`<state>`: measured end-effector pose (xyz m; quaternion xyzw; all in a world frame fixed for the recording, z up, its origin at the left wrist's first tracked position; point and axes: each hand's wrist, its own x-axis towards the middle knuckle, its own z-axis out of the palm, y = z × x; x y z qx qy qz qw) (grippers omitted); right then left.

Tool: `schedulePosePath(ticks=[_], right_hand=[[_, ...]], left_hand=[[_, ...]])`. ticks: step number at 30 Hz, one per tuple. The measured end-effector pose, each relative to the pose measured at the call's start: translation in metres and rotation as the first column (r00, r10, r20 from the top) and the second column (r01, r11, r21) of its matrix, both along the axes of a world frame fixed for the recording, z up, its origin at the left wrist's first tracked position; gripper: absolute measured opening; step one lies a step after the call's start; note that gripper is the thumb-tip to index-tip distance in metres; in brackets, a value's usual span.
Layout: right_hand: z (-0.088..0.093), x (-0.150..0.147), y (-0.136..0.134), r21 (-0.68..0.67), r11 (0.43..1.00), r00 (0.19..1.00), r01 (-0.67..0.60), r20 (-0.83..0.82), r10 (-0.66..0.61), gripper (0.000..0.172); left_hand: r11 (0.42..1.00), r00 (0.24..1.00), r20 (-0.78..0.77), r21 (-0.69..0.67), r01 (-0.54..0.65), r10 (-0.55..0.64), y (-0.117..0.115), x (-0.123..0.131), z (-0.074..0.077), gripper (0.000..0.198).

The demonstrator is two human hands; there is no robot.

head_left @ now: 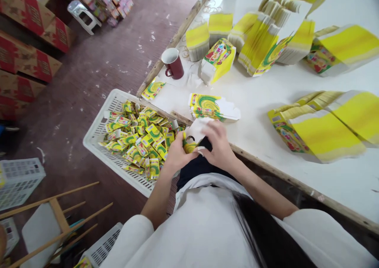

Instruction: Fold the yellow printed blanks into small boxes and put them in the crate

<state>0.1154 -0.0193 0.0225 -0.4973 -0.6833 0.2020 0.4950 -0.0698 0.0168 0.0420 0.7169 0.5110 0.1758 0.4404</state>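
Note:
Between my two hands, just over the table's edge, is a small yellow and white carton [192, 141]. My left hand [177, 154] grips its left side, with the thumb along the near face. My right hand [218, 145] has its fingers and thumb closed on the carton's white end, and the fingertips are slightly blurred. Beyond my hands lies a stack of flat yellow cartons [210, 107] with white flaps. To the left, a white plastic basket [97, 141] holds a heap of small yellow cartons [142, 137].
On the white table [254, 134] stand a dark red mug [174, 64], a single flat carton [153, 89] and several bundles of yellow cartons [328, 126]. A wooden strip edges the table. Leftward on the floor are red and brown boxes [32, 59], a white stool [84, 16] and a wooden chair [57, 216].

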Motion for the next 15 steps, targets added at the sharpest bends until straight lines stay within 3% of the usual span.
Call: schedulePosePath(ticks=[2,5,8,11,15], right_hand=[[-0.005,-0.006,0.0,-0.161,0.986,0.945,0.05,-0.311,-0.099,0.061],[-0.011,-0.014,0.002,-0.364,0.891,0.71,-0.273,-0.701,-0.068,0.06],[-0.012,-0.017,0.006,-0.396,0.745,0.528,-0.538,-0.847,-0.069,0.056],[-0.012,-0.012,0.008,-0.412,0.704,0.537,-0.578,-0.842,-0.052,0.06],[-0.014,-0.004,0.003,-0.361,0.751,0.648,-0.553,-0.753,0.116,0.068]], left_hand=[[0.988,0.997,-0.001,0.132,-0.074,0.075,-0.008,0.01,-0.006,0.069],[0.948,0.997,0.046,0.309,-0.074,0.063,-0.015,0.017,-0.017,0.081],[0.879,0.998,0.048,0.475,-0.05,0.031,-0.017,0.017,-0.027,0.074],[0.839,0.999,0.041,0.544,0.004,-0.031,-0.017,0.016,-0.027,0.06],[0.913,0.998,0.028,0.406,0.041,-0.057,-0.016,0.018,-0.023,0.059]])
